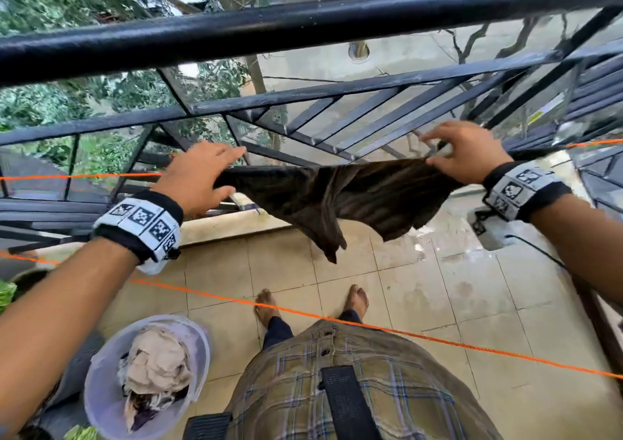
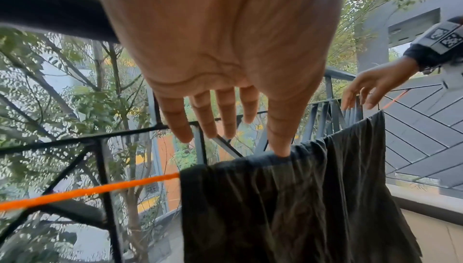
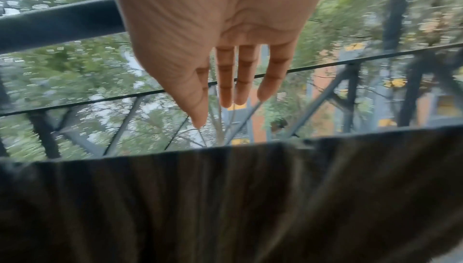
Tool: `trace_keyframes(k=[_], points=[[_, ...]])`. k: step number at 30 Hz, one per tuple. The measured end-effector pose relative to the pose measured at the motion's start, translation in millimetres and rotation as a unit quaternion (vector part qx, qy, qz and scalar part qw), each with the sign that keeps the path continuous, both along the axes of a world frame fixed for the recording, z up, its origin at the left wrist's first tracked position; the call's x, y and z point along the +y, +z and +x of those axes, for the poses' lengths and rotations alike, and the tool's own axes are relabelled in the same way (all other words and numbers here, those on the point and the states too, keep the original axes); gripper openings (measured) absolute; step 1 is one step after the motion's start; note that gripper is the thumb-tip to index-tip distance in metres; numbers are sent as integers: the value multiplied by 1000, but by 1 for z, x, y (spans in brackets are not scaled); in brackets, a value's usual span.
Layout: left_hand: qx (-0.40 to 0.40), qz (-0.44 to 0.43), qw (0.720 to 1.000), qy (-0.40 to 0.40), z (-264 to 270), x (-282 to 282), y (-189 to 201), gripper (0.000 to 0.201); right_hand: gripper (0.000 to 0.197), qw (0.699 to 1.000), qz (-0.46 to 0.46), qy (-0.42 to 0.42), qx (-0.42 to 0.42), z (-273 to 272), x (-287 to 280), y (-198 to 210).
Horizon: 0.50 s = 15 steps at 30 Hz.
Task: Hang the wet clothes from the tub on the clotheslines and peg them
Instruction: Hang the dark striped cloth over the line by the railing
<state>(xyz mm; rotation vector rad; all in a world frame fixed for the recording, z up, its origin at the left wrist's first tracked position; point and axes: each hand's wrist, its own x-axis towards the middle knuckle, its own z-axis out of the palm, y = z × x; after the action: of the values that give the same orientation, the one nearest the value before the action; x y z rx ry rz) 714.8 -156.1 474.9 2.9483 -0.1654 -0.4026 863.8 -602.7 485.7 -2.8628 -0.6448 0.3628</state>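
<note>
A dark brown wet cloth (image 1: 354, 197) hangs folded over the far orange clothesline (image 1: 84, 176) in front of the railing. My left hand (image 1: 215, 166) is open at the cloth's left end. In the left wrist view the left hand (image 2: 250, 136) has straight fingers, and its thumb tip touches the top edge of the cloth (image 2: 300, 198). My right hand (image 1: 448, 150) is open at the right end. In the right wrist view the right hand (image 3: 215, 112) hovers just above the cloth's (image 3: 225, 198) top edge. No peg is visible.
A pale plastic tub (image 1: 101, 355) with several crumpled clothes (image 1: 155, 362) stands on the tiled floor at lower left. A second orange line (image 1: 404, 333) crosses at waist height. The black balcony railing (image 1: 303, 25) runs just behind the cloth. My bare feet stand below.
</note>
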Motion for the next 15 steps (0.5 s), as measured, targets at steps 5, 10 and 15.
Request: trace_keyframes(k=[5, 10, 15], points=[[41, -20, 999, 27, 16, -22, -16, 52, 35, 989, -66, -131, 11, 22, -83, 1], [45, -1, 996, 81, 5, -13, -28, 26, 33, 977, -135, -159, 51, 33, -135, -10], [40, -13, 997, 70, -4, -2, -26, 32, 28, 977, -106, -187, -2, 42, -157, -14]])
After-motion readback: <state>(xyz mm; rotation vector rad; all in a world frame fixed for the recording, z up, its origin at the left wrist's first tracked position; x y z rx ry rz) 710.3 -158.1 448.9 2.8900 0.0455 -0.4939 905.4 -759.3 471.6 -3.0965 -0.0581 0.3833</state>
